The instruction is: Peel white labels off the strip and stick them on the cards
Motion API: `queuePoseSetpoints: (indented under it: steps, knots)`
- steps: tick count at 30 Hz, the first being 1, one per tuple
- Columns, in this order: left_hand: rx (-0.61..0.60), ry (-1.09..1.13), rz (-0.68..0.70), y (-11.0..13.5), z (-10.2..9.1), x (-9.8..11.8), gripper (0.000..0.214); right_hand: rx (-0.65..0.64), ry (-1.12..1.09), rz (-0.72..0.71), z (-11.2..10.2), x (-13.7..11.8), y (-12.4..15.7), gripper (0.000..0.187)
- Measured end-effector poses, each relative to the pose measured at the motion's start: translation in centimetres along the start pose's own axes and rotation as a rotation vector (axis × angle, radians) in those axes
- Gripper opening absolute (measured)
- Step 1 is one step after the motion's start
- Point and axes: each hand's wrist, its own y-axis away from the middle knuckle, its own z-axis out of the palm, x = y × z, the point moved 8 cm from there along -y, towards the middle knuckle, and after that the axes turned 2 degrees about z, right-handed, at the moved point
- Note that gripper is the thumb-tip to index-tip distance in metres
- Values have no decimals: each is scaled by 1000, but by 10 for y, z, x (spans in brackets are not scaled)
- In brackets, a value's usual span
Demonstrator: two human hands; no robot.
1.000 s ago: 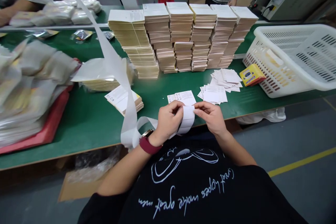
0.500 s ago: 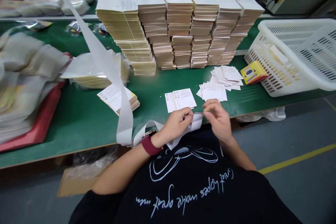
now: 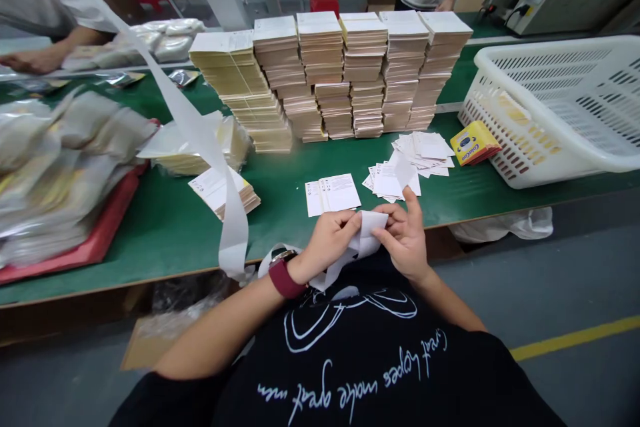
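Your left hand (image 3: 331, 240) is pinching the white strip (image 3: 373, 221) by the worktop's (image 3: 280, 195) near edge, your right hand (image 3: 406, 240) gripping its right end; its long axis is trailing leftward, lying nearer your left hand.

The basket (image 3: 540, 109) right of the right hand (image 3: 404, 240) is cut off. Print on cards (image 3: 339, 193) beyond the left hand (image 3: 333, 237) is illegibly small.

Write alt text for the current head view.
A person's left hand and right hand hold a long white paper strip at a flat green tabletop. Rectangular white-topped card stacks stand beyond, with a white slotted plastic basket at right.
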Motion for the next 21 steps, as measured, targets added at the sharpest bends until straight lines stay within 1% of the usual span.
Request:
queuePoseSetpoints:
  steps: [1,2,3,4,5,6,8,11,14,17,19,21]
  knots:
    - [40,-92,84,0,-2,4,22,23,7,34,-1,4,0,73]
    - [73,-179,188,0,-3,10,18,33,11,67,-2,7,-1,72]
    - [84,-251,295,1,-4,17,20,33,14,96,-2,9,-2,72]
    - [64,-300,386,1,-3,22,22,31,18,118,-2,10,-4,71]
    - [20,-328,446,0,-2,25,21,34,24,130,-2,10,-6,71]
    - [-28,-338,466,-3,-1,26,19,50,33,129,-3,10,-8,72]
    - [-97,-304,424,-10,-3,21,19,101,64,105,-6,9,-11,68]
    - [-144,-204,310,-15,-6,10,20,139,153,49,-7,10,-12,58]
    - [-168,-176,220,-10,-11,4,22,120,272,-86,-2,9,-9,56]
    - [-220,-220,164,0,-17,6,30,90,314,-216,9,1,-7,57]
    - [-250,-269,154,6,-22,11,31,77,278,-206,14,-3,-9,56]
    - [-281,-295,158,10,-20,18,28,66,225,-139,16,-8,-14,53]
